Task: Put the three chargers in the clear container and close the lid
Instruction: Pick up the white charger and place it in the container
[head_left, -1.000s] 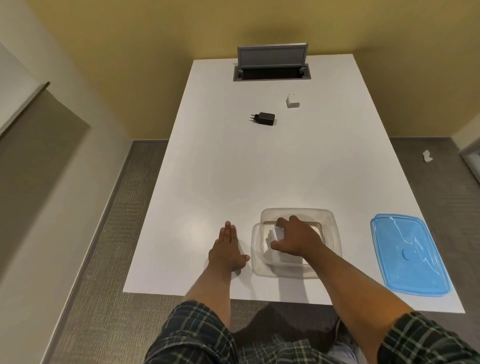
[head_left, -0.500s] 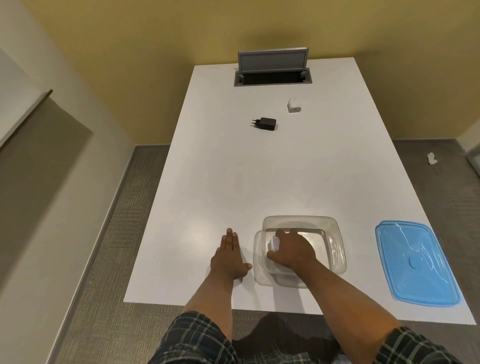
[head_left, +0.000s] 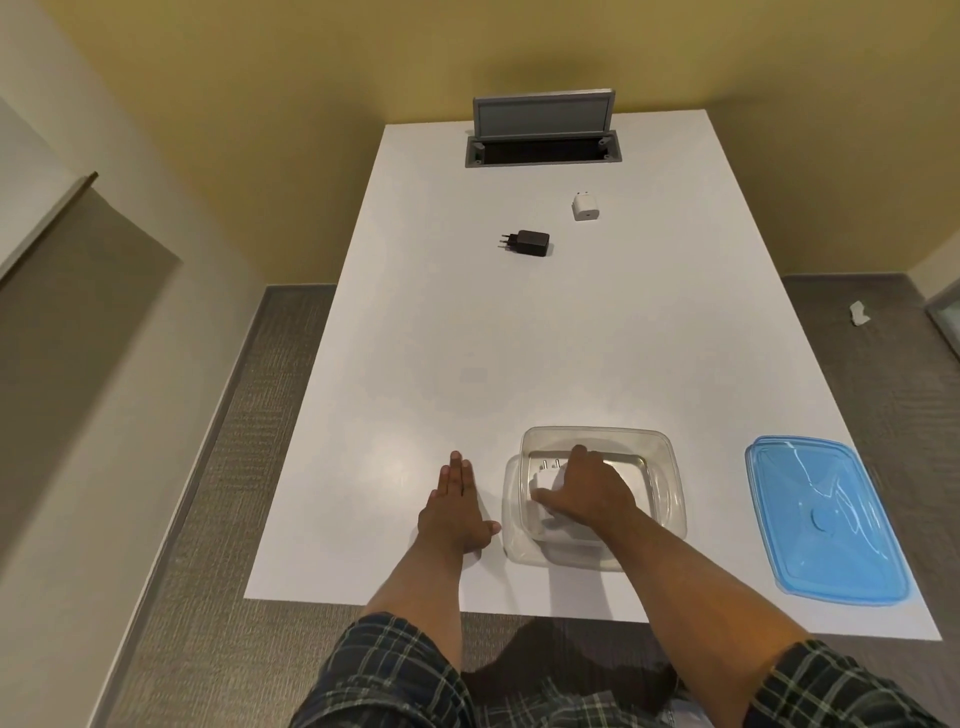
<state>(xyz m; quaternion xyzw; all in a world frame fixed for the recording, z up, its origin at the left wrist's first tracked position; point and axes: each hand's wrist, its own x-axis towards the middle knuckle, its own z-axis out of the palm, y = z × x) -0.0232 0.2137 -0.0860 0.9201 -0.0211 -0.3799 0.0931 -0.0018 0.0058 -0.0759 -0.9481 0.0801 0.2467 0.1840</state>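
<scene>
A long white rectangular surface (head_left: 467, 322) runs toward a mustard-yellow wall (head_left: 311, 78), with a grey metal cable hatch (head_left: 543, 148) standing open at its far end. Grey ribbed carpet (head_left: 223, 493) covers the floor. A pale cream wall (head_left: 62, 415) stands left; a small white scrap (head_left: 858, 313), possibly paper, lies right.

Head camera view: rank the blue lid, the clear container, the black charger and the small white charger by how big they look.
1. Blue lid and clear container: look alike, so unranked.
2. Black charger.
3. Small white charger.
Both chargers lie far from the camera, which shrinks them.
</scene>
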